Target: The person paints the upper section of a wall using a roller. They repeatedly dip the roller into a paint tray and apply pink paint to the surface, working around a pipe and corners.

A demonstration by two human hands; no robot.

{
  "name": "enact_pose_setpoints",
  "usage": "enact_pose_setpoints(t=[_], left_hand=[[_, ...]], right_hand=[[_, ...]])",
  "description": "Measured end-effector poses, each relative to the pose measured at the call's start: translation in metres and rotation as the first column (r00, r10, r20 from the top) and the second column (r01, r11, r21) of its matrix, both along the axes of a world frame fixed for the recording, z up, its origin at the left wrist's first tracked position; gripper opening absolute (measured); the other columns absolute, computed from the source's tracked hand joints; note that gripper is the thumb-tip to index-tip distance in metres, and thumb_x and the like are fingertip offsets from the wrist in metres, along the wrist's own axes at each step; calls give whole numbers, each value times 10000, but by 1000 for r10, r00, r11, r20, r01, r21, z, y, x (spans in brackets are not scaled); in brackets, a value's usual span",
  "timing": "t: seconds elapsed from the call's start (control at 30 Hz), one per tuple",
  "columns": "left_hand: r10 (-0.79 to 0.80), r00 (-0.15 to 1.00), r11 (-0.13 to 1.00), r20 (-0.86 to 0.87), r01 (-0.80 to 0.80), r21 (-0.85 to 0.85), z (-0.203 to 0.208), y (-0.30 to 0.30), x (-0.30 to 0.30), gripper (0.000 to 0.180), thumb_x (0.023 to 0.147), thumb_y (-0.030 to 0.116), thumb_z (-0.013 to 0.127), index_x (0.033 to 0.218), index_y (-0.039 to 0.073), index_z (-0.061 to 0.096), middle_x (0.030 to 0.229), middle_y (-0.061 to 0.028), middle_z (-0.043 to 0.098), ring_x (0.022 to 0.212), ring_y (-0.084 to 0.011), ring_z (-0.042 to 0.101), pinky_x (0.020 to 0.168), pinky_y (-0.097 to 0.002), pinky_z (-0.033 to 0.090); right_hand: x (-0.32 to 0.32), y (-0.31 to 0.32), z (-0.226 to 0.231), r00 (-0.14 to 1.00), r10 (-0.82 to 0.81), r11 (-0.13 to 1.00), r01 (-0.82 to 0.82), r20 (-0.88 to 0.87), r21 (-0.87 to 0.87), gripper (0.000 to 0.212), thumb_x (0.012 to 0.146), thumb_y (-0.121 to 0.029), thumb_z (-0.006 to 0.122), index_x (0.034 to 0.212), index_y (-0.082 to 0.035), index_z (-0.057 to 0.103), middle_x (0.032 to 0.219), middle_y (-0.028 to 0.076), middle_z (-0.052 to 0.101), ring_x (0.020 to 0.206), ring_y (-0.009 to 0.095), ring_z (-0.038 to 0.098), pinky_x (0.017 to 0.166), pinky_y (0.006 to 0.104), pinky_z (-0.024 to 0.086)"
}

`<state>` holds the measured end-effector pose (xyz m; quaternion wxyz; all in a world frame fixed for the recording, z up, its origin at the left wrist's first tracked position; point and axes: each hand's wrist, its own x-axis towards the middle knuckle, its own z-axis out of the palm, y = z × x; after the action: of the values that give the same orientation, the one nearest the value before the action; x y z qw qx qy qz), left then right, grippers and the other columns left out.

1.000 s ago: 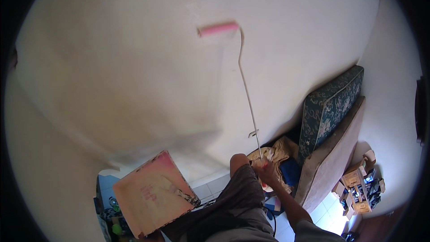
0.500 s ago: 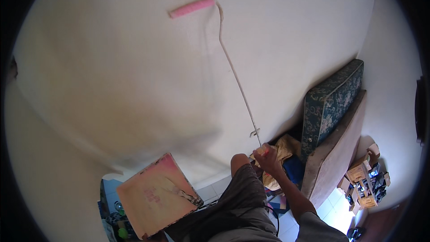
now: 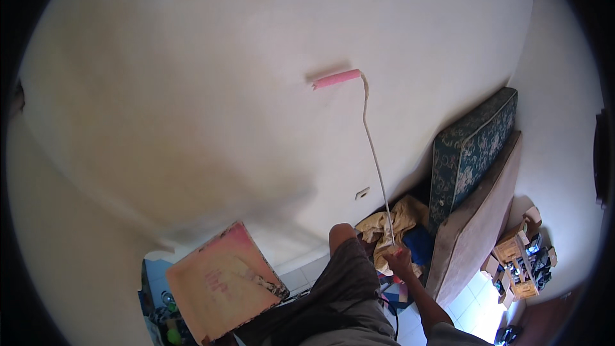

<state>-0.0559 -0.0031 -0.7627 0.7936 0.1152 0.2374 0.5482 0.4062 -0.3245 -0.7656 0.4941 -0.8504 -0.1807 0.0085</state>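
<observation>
Filling most of the view, the pale wall [image 3: 256, 122] is carrying uneven brownish shading toward its left side. At the right, a brown mattress [image 3: 477, 218] and a green floral mattress [image 3: 474, 147] are leaning together, staying put. Low on the left, a square, paint-stained tray [image 3: 205, 304] is tilting, keeping nearly the same spot as half a second ago. The paint roller [image 3: 337, 79], on its long rod [image 3: 377, 160], is what is changing: its pink sleeve is now sitting lower and farther right on the wall side, and its shadow [image 3: 333, 68] is lying above it and to the left. That offset is suggesting that the sleeve is standing clear of the surface, so it is probably laying on no paint at this instant. The right hand [image 3: 400, 260] is dropping too, its fingers clamping round the rod's lower end. At the tray's bottom edge, a sliver of the left hand [image 3: 225, 340] seems to be showing; whether it is gripping, I cannot tell. The small wall plate [image 3: 362, 193] is now showing uncovered, the rod no longer crossing it.
</observation>
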Motion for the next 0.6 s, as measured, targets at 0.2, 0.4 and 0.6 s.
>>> enact_pose_setpoints(t=[0.2,0.4,0.6], left_hand=[[-1,1000,1000,9,1,-15,10,-3,8,568,743,231,651,1246,32,477,1122,-137,581,1004,-297,549,859,-455,444],[87,993,992,-76,-94,-80,5,-2,-3,532,742,229,652,1214,37,499,1094,-125,579,990,-297,541,814,-444,452],[97,987,988,-130,-111,-111,28,-12,15,578,703,281,666,1210,57,500,1090,-129,574,986,-306,542,820,-448,448]], right_hand=[[62,28,40,992,28,1000,-27,127,-8,232,732,-207,679,762,-13,555,587,102,521,533,212,513,513,356,426],[74,57,87,997,75,997,-75,26,-26,217,697,-193,650,733,-12,537,573,94,516,536,209,516,532,342,440],[76,46,59,993,96,995,-95,-62,25,238,691,-194,652,656,-23,491,588,118,515,588,184,533,563,339,441]])
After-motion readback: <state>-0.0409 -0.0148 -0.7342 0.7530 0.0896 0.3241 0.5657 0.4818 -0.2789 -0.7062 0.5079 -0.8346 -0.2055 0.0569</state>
